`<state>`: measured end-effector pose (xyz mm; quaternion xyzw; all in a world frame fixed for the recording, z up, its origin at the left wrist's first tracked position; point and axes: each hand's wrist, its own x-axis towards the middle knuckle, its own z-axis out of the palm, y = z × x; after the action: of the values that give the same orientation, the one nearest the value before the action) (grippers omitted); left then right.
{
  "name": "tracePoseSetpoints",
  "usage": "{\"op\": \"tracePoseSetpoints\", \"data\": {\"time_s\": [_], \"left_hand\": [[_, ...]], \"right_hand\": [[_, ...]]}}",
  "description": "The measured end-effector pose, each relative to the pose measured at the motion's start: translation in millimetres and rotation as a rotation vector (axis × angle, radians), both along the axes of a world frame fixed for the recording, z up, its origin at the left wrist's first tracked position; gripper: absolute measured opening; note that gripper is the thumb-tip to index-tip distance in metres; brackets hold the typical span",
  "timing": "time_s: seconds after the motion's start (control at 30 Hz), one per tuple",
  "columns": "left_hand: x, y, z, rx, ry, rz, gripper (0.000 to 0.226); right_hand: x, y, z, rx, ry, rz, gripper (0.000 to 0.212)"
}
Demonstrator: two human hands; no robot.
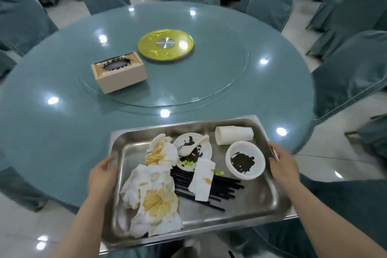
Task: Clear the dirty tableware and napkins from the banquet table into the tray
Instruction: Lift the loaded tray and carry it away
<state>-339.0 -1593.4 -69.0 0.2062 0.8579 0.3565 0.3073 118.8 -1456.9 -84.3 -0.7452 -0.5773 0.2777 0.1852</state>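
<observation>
- Shiny steel tray (pixel 270 201) sits in my two hands, one hand on each short side, so it stays level and nothing slides off.
- My left hand (pixel 102 174) grips the left rim, fingers (pixel 109 161) curled over the edge. My right hand (pixel 284 165) grips the right rim the same way.
- The far end of the tray is over the near edge of the round blue worktop (pixel 52 132). I cannot tell if it rests there or hangs just above.
- The stained napkins (pixel 150 195) are piled on the left side of the tray, soft things together.
- The black chopsticks (pixel 226 186) lie flat in the middle, partly under one napkin.
- The small plate (pixel 206 151) holds the white spoon (pixel 188 148), so the spoon will not roll.
- The dirty bowl (pixel 245 159) and the stack of cups (pixel 234 135), lying on its side, are at the right.
- On the worktop I see only a tissue box (pixel 119 77) and the gold turntable hub (pixel 165 45). I think the clearing is about done.
</observation>
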Motion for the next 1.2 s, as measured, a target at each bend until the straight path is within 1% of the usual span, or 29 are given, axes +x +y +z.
{"op": "tracePoseSetpoints", "data": {"time_s": [0.07,0.13,0.2,0.23,0.37,0.5,0.63,0.77,0.87,1.0,1.2], "left_hand": [[6,8,15,0.039,-0.043,0.003,0.061],[17,20,34,0.071,-0.037,-0.050,0.053],[29,36,49,0.107,0.009,-0.133,0.042],[35,44,56,0.129,0.020,-0.167,0.040],[73,78,85,0.201,0.050,-0.341,0.039],[136,104,104,0.323,0.037,-0.470,0.044],[219,118,123,0.412,0.042,-0.634,0.039],[317,109,148,0.494,-0.002,-0.799,0.038],[401,99,158,0.519,-0.074,-0.906,0.035],[516,79,156,0.512,-0.103,-1.095,0.035],[676,47,157,0.483,-0.176,-1.333,0.036]], "right_hand": [[8,-4,4,-0.003,0.011,-0.066,0.055],[21,-10,8,0.000,0.037,-0.126,0.054],[39,-18,17,0.031,0.062,-0.182,0.053],[50,-22,24,0.054,0.065,-0.206,0.053],[104,-43,68,0.149,0.057,-0.323,0.053],[172,-80,123,0.245,0.034,-0.416,0.053],[251,-137,170,0.315,-0.003,-0.520,0.052],[333,-214,196,0.351,-0.002,-0.649,0.052],[393,-275,204,0.358,-0.022,-0.759,0.052],[461,-363,206,0.365,-0.022,-0.917,0.053],[538,-486,204,0.356,-0.041,-1.161,0.054]]}}
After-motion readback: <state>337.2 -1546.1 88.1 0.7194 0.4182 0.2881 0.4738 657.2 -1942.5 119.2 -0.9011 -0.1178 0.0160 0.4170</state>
